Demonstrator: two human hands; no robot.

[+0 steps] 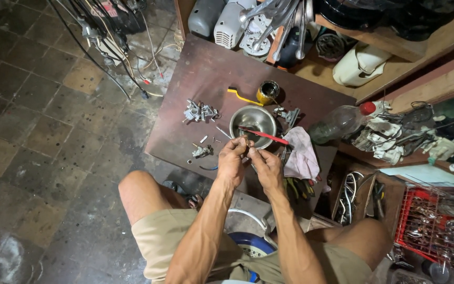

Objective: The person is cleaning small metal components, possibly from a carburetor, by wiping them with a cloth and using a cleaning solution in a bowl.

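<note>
Both hands, left hand (231, 158) and right hand (262, 164), pinch fingers closed on a small brownish metal part (247, 144).

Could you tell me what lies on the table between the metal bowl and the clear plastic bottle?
In the head view, a crumpled pinkish rag lies between the metal bowl and the plastic bottle.

yellow tin (267, 92), plastic bottle (339, 124), red basket (433, 223)

red-handled brush (262, 135), silver bowl (253, 120)
</note>
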